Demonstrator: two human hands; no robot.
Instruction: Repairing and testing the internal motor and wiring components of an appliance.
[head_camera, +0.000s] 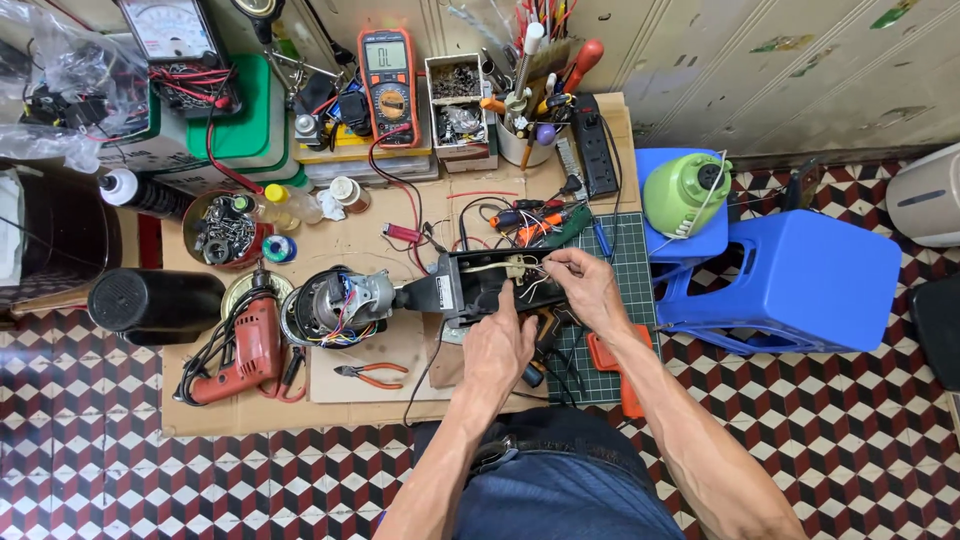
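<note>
An opened black appliance housing (470, 283) with wires inside lies on the low workbench (330, 405). My left hand (497, 345) rests on its near edge and presses into the open cavity. My right hand (588, 288) reaches in from the right, fingertips pinching pale wires inside the housing. To the left of the housing sits an exposed electric motor (335, 305) with coloured wires.
Left of the motor lie a red power drill (245, 352) and orange-handled pliers (372, 374). An orange multimeter (389, 72), screwdrivers (530, 215) and a power strip (595, 145) stand behind. A blue stool (800, 280) with a green part (685, 192) is at the right.
</note>
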